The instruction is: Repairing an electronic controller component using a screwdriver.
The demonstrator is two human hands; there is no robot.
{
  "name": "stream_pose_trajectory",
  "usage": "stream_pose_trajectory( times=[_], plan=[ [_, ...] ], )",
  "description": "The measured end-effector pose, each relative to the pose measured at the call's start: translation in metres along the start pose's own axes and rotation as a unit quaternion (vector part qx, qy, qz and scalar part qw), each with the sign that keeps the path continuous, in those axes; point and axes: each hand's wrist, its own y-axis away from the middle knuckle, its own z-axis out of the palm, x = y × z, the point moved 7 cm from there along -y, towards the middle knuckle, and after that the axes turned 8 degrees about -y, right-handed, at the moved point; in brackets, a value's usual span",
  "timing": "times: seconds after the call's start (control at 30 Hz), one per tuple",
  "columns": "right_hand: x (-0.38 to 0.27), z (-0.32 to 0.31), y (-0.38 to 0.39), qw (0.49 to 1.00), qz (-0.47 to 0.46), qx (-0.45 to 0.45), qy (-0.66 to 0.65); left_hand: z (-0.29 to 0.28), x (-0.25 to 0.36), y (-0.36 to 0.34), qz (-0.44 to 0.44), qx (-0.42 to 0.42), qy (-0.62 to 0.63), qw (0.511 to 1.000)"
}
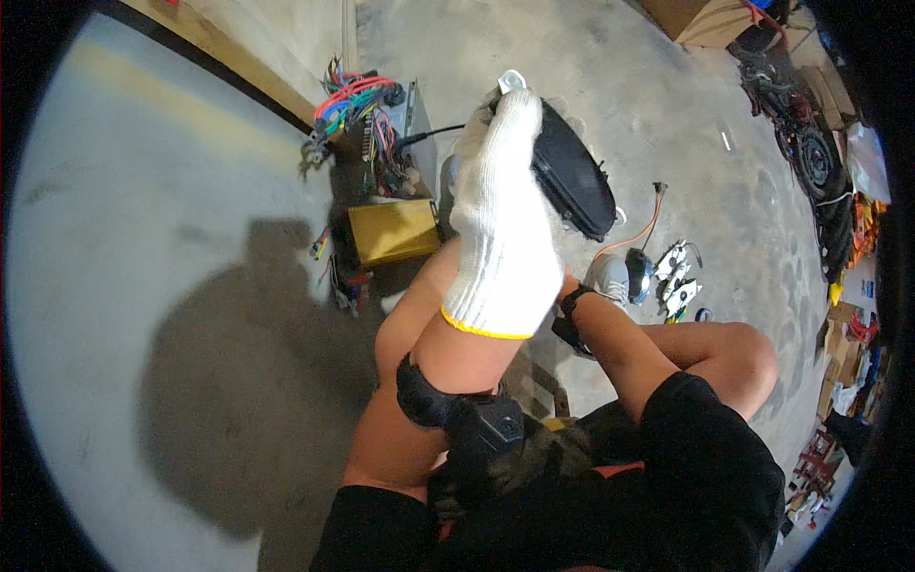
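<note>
My left hand, in a white knitted glove with a yellow hem, is raised close to the view. Its fingers are bent around a black oblong casing with rounded ends, most of which shows on the glove's right side. A pale metal tab with a hole sticks up past the fingertips. My right hand is bare, with a dark watch at the wrist. The glove hides nearly all of it, so its fingers cannot be made out.
Left of the glove stand a grey power unit with bundled coloured wires and a gold metal box. An orange cable, a black round lamp and white-black parts lie by my shoe. Boxes and cables line the right side.
</note>
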Motion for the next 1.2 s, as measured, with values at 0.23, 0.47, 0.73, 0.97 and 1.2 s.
stream_pose_trajectory(
  times=[0.23, 0.47, 0.73, 0.97, 1.2],
  plan=[
    [-0.037, 0.032, -0.028, 0.996, 0.002, -0.031, 0.083, -0.021, 0.011, 0.01, -0.01, 0.022, 0.021, 0.999],
    [-0.002, 0.059, -0.038, 0.992, -0.039, -0.003, 0.117, -0.017, 0.005, 0.012, -0.023, 0.006, 0.037, 0.999],
    [-0.031, 0.066, -0.035, 0.995, -0.042, 0.021, 0.093, -0.022, 0.011, 0.015, -0.017, 0.007, 0.034, 0.999],
    [0.009, 0.071, -0.037, 0.998, -0.014, 0.027, 0.063, 0.0, 0.003, 0.01, -0.036, -0.023, 0.062, 0.997],
    [-0.04, -0.021, -0.033, 0.998, -0.042, 0.019, 0.05, 0.019, 0.0, -0.003, -0.038, -0.054, 0.092, 0.994]
  ],
)
